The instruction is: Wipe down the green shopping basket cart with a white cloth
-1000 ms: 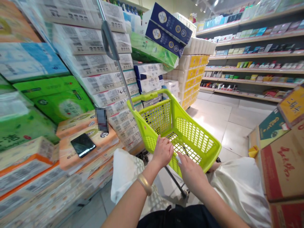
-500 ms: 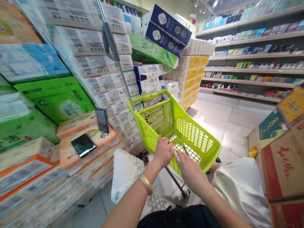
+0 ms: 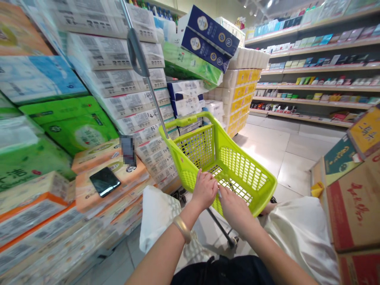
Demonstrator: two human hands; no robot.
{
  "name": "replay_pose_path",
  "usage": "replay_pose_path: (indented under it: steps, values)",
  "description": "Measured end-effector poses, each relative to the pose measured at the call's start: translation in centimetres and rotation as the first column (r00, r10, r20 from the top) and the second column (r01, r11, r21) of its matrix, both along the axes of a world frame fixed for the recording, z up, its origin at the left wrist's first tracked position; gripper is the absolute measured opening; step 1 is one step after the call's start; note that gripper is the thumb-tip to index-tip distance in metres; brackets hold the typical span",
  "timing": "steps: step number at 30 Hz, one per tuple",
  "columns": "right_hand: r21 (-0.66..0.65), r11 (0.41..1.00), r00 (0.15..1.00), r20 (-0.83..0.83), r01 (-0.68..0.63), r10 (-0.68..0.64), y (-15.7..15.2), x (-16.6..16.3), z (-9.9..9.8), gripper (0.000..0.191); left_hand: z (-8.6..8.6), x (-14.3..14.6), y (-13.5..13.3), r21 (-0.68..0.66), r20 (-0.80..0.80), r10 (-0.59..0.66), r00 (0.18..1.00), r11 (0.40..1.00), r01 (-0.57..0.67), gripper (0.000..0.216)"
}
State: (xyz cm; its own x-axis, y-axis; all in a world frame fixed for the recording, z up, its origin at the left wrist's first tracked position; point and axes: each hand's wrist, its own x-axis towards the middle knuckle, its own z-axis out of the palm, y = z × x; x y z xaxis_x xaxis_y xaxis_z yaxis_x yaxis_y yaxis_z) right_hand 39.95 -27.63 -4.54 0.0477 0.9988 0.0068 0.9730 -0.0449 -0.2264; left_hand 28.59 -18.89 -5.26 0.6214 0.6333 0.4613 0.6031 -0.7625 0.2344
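Note:
My left hand [image 3: 204,190], with a gold bangle [image 3: 182,229] on its wrist, is closed, fingers curled over toward my right hand. What it may hold is hidden. My right hand [image 3: 234,206] is pinched beside it, with a small whitish piece [image 3: 219,193] showing at its fingertips; its kind is too small to tell. Both hands are in front of the near side of a lime-green shopping cart [image 3: 247,168], and I cannot tell whether they touch it. The cart's slotted basket has nothing visible inside. Its long metal pole with a grey handle [image 3: 139,51] rises to the left.
Orange tissue packs [image 3: 118,174] at left carry a black phone [image 3: 105,181] and a pixelated upright object [image 3: 128,150]. White wrapped packs [image 3: 130,71] are stacked behind. Cardboard boxes [image 3: 354,202] stand at right. Shelves of products [image 3: 314,67] line the far wall, beyond the tiled floor [image 3: 267,138].
My right hand has shifted slightly left, its fingertips now closer to my left hand. The left hand and cart stay in place.

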Motion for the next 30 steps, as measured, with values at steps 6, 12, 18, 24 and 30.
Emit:
replay_pose_path:
  steps: [6,12,18,24,30]
  values:
    - [0.13,0.991,1.0,-0.015,0.011,-0.009,-2.9,1.4,-2.5,0.042,0.5,-0.6,0.0,-0.069,0.021,-0.062,0.998,0.996,0.064,0.034]
    - [0.159,0.987,0.999,0.044,0.011,-0.018,-1.7,1.2,-2.2,0.041,0.3,0.1,-0.3,-0.066,0.015,-0.053,0.998,0.996,0.054,0.034]
    - [0.156,0.987,0.998,0.051,-0.041,0.034,0.4,0.6,-1.0,0.031,0.3,0.0,-0.1,-0.061,0.011,-0.065,0.998,0.996,0.066,0.032]
    - [0.309,0.946,0.995,0.058,-0.097,0.084,-4.3,3.6,-4.9,0.036,0.3,-0.4,0.1,-0.087,0.046,-0.079,0.996,0.993,0.083,0.033]
    - [0.445,0.893,0.988,0.155,-0.067,-0.004,-6.2,4.0,-6.1,0.041,-0.1,0.5,0.6,-0.064,0.031,-0.092,0.995,0.994,0.094,0.034]
